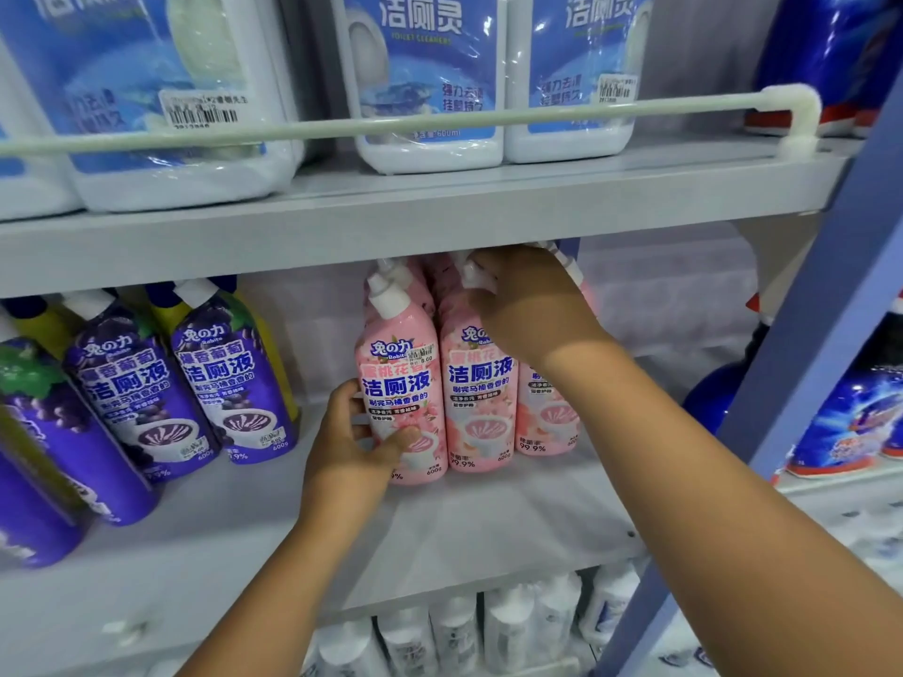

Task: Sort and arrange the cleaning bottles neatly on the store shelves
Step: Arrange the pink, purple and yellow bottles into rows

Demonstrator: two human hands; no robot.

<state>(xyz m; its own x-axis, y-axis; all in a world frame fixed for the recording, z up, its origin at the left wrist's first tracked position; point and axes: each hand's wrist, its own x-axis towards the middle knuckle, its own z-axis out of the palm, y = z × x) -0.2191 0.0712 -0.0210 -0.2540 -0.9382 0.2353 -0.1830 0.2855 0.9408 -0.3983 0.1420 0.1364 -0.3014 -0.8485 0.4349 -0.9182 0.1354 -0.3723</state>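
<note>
Our left hand (356, 432) gripping the front pink toilet-cleaner bottle (403, 383) low, our right hand (525, 300) curled round a neighbouring pink bottle's white cap (476, 276), purple grape bottles (185, 383) leftward, one shelf (440, 530).

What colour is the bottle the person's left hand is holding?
Pink, with a white cap; the bottle gripped by the left hand shows clearly in the head view.

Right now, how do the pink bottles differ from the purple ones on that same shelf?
The pink bottles stand upright in a tight cluster, and both hands are on them; the purple bottles lean over to the left, untouched. Pink labels show blossoms, purple labels show grapes. Both kinds share the same shape, angled white caps and logo.
</note>
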